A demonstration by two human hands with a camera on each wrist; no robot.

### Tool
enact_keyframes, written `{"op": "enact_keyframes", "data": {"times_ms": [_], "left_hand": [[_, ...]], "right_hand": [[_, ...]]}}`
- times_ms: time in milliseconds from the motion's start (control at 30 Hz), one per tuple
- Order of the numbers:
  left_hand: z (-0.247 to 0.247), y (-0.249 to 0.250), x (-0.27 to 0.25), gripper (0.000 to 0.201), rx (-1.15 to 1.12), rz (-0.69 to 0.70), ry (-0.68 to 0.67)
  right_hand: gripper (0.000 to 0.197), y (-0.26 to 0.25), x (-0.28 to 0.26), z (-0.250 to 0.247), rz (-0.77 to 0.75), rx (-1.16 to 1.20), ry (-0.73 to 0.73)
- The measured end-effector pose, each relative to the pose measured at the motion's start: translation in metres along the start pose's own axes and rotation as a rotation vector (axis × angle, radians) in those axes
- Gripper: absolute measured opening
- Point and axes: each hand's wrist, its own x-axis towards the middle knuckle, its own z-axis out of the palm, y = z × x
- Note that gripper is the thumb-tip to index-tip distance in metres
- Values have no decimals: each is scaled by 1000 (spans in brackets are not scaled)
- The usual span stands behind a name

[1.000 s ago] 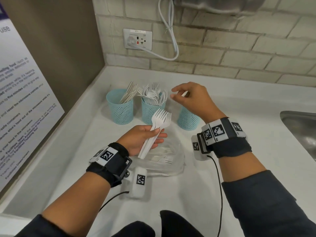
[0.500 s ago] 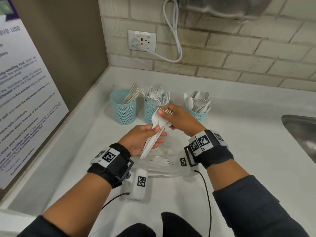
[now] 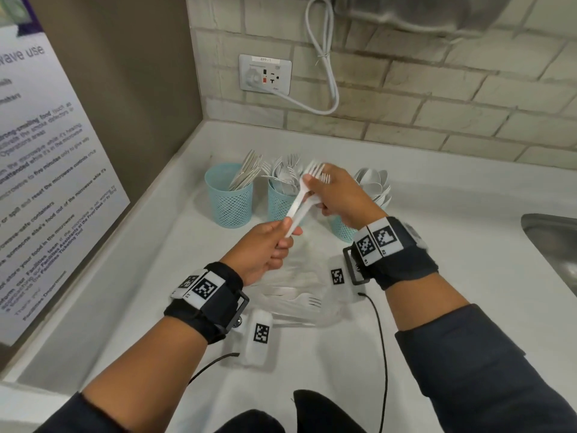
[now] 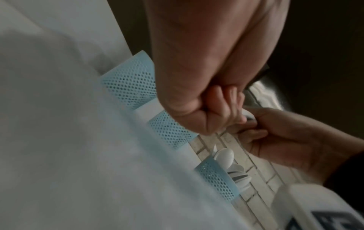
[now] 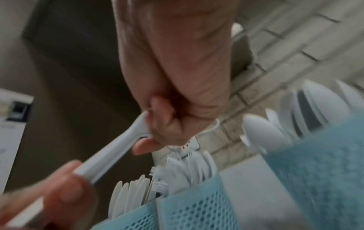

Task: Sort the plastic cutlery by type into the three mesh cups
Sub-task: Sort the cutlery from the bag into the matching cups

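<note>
Three light-blue mesh cups stand in a row on the white counter. The left cup (image 3: pixel 229 200) holds knives, the middle cup (image 3: pixel 279 203) holds forks, and the right cup (image 3: pixel 340 228), half hidden by my right hand, holds spoons (image 3: pixel 374 182). A small bunch of white plastic forks (image 3: pixel 299 201) slants in the air in front of the middle cup. My left hand (image 3: pixel 285 235) grips the handle ends. My right hand (image 3: pixel 312 189) pinches the forks just below their heads, and in the right wrist view its fingers (image 5: pixel 167 124) are curled on the neck.
A clear plastic bag (image 3: pixel 296 301) with more white cutlery lies on the counter under my wrists. A steel sink (image 3: pixel 555 245) is at the right edge. A wall socket (image 3: pixel 265 73) with a cable sits on the brick wall behind, and a poster panel (image 3: pixel 46 182) stands on the left.
My right hand came back from the spoon cup and took hold of the forks in my left hand. The bunch has risen toward the middle cup, and my left hand now holds only the handle ends.
</note>
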Motion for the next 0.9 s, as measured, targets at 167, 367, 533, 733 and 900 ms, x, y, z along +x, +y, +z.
{"op": "enact_keyframes", "data": {"times_ms": [167,367,533,733,900], "left_hand": [[6,13,5,35,132,94,45],[2,7,5,43,171,66,59],[-4,2,7,44,260,27,129],[-12,-15,8,15,871,-142,-97],[-14,-25,4,38,1182,-208,-146]], "right_hand": [[18,-16,3,3,-158,-2,9],[27,-10,5,6,-198,3,6],[23,-34,19,-19,-310,86,455],[19,-36,31,-11,-563,-31,651],[25,-8,48,13,-494,-289,513]]}}
